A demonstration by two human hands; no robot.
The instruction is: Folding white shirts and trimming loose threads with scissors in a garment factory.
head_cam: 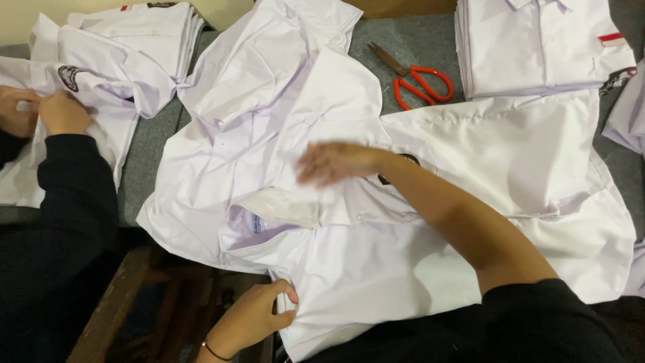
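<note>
We are looking down at a white school shirt (376, 222) spread open on the grey tabletop (416, 40), filling the middle of the view from about nine o'clock round to three o'clock. Our left hand (252, 319), at seven o'clock, pinches the shirt's near hem between thumb and fingers, a closed grip on the cloth that seems to hold the fabric taut and anchored at the tabletop's edge. Our right hand (336, 161) lies near the centre, fingers stretched flat and somewhat blurred, palm down on the shirt just beside its collar (285, 205); it holds nothing, an open grip pressing or smoothing the cloth, probably to flatten the front. A small blue label (259, 224) shows inside the neck, and a dark badge (396, 168) peeks out beside our right wrist.

At one o'clock a pair of orange-handled scissors (416, 81) lies on the bare tabletop, blades closed, apart from the shirt and within easy reach. At two o'clock sits a neat stack of folded white shirts (537, 47), squared up, well clear of the working area. Another folded stack (144, 33) rests at eleven o'clock.

At nine to ten o'clock a co-worker in dark sleeves (70, 181) has both hands (40, 114) on a separate white shirt (101, 87) with a dark emblem, fingers gathered close on the fabric.
</note>
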